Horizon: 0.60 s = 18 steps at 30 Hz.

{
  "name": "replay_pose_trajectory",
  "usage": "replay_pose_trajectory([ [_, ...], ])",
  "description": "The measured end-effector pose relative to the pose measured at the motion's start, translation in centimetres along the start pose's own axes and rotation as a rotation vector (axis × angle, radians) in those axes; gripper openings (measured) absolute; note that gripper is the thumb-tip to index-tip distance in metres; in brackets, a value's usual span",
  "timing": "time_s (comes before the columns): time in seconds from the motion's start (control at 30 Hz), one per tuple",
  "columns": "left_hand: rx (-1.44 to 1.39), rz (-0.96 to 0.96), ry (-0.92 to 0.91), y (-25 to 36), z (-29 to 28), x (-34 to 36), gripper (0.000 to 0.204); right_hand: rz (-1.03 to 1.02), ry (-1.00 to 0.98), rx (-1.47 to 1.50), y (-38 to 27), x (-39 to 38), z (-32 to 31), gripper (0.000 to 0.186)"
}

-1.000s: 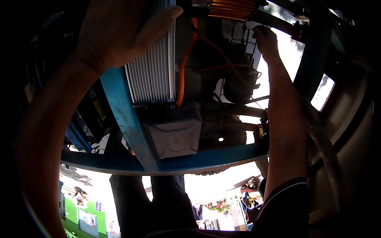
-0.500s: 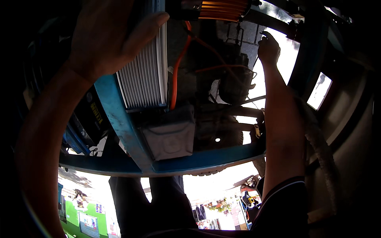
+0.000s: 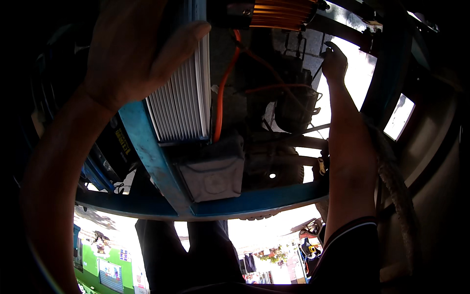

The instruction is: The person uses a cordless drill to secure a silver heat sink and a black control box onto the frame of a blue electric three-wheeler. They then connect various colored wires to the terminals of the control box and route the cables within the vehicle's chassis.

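Note:
My left hand is at the upper left, over a silver finned metal box. Its thumb stretches apart across the box's upper side; the other fingers run into shadow at the top edge. My right arm reaches down through the frame to the far right. There my right hand is small against bright ground, its fingers curled in, beside a thin dark rod. What it grips, if anything, I cannot make out. A dark cylindrical part lies just left of that hand, with thin cables about it.
A blue metal frame crosses in front of my legs. A grey moulded cover sits at its joint. An orange cable runs beside the finned box. An orange finned unit is at the top; a black battery-like case is on the left.
The view has shifted slightly, so the frame and parts appear a little lower and to the right. Both hands keep nearly the same pose.

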<state>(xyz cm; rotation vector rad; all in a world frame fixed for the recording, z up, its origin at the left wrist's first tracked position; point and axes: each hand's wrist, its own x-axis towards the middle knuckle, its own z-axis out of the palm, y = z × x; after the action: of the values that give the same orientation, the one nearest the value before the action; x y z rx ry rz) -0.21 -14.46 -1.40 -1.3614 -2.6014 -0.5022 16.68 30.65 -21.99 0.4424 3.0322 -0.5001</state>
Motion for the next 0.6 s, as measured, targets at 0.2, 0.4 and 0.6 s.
replay_pose_trajectory([
  [0.2,-0.010,0.033,0.001,-0.6,-0.2,0.1,0.058,0.156,-0.121,0.078,-0.6,0.2,0.2,0.030],
  [0.4,-0.014,-0.003,-0.027,-0.1,-0.6,0.0,0.057,0.025,-0.337,-0.127,-3.0,2.5,0.9,0.034],
  [0.6,-0.043,0.030,0.016,-0.3,-0.1,0.2,0.058,0.232,-0.495,-0.491,-7.2,3.7,0.5,0.029],
])
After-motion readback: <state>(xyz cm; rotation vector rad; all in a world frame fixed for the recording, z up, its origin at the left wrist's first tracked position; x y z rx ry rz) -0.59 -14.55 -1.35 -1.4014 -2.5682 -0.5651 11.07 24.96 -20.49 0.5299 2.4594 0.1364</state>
